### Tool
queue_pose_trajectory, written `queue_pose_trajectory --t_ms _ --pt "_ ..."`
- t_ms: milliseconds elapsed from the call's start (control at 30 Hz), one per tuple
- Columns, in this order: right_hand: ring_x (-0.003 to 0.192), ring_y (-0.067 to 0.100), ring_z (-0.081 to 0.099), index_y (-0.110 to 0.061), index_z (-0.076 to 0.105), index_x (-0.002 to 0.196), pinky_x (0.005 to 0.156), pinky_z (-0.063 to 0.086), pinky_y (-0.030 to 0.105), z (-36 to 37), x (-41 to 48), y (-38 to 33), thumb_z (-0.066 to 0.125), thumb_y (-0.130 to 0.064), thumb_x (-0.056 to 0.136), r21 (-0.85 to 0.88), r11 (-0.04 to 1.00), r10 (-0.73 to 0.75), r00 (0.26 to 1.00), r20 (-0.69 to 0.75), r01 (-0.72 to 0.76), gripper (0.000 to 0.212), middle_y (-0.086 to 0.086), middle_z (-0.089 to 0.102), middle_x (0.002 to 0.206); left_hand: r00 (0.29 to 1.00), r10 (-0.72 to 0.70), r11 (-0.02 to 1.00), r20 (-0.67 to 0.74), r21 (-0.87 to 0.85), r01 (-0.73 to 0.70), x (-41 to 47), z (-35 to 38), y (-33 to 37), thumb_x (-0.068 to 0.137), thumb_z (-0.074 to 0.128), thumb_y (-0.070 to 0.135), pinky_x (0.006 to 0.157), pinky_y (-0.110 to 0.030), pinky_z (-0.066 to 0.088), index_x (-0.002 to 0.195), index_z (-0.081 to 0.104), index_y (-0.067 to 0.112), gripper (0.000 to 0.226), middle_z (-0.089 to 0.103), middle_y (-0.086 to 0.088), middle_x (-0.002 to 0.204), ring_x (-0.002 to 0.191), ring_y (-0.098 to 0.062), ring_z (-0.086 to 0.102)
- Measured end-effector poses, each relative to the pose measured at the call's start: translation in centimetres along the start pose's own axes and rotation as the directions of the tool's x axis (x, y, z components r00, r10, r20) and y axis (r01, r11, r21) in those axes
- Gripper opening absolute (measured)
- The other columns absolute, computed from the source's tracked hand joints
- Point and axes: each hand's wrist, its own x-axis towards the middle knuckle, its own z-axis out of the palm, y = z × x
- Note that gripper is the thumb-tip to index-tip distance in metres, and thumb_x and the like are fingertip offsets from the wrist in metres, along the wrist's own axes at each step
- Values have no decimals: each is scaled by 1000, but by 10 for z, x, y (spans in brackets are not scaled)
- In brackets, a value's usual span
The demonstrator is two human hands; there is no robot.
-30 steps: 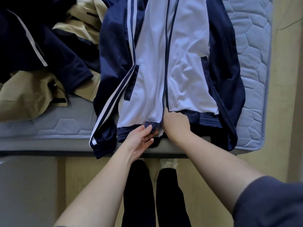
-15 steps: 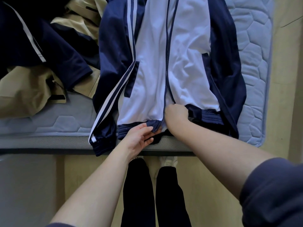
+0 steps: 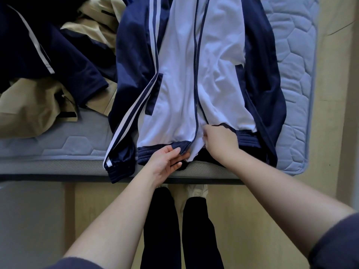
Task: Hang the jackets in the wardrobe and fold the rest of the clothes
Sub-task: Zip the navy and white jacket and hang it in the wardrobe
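Head: L hand [image 3: 165, 162] pinches jacket [image 3: 178, 94] hem, mattress [image 3: 58, 148] edge.

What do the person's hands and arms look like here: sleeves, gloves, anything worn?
The left hand and right hand are bare: no gloves, rings or watch visible. The forearms are uncovered. A dark grey-blue left sleeve and right sleeve show only at the bottom edge.

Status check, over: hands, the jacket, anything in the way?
Left grip pinches jacket hem at zipper base. Right grip curled on zipper just above. Jacket flat on mattress; clothes heap alongside.
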Motion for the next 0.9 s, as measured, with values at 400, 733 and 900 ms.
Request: queue_pose_trajectory --t_ms 400,733,900 --pt "72 18 73 -5 56 95 56 55 21 20 -49 16 53 4 92 948 23 189 932 309 -318 9 9 74 75 971 90 994 -221 -33 -100 9 46 0 89 64 9 41 -11 36 69 55 18 24 61 10 55 53 -1 54" --pt "55 7 66 -2 56 91 49 52 17 2 -44 12 45 1 96 759 -262 -61 795 603 -596 12 3 71 66 876 307 949 -372 50 -311 6 60 -9 85 69 8 48 -17 40 70 57 15 20 57 12 53 51 -5 51" --pt "53 7 64 -5 53 93 48 51 17 -3 -54 3 47 2 95 764 -332 -44 819 573 -553 9 5 73 70 816 410 904 -407 64 -423 -3 69 -7 83 71 7 58 -17 46 70 61 15 19 60 11 56 58 -6 56"
